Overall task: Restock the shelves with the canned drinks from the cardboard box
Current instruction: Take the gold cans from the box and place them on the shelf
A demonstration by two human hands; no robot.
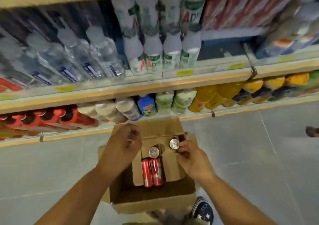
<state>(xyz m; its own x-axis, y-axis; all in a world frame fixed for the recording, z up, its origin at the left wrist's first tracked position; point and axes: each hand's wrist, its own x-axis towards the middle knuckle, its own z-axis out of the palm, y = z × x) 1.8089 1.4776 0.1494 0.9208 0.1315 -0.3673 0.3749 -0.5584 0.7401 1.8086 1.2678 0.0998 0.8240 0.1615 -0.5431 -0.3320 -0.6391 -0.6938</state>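
Note:
An open cardboard box sits on the floor below me, in front of the shelves. Inside it an upright can shows its silver top, and two red cans lie side by side just below it. My right hand pinches the rim of another upright can at the box's far right. My left hand hovers over the box's left flap, fingers loosely curled, holding nothing. The lowest shelf holds red bottles at the left.
Shelves rise ahead: clear bottles and white bottles on the upper level, orange bottles and a blue bottle lower down. Grey tiled floor spreads to the right. My patterned shoe stands beside the box.

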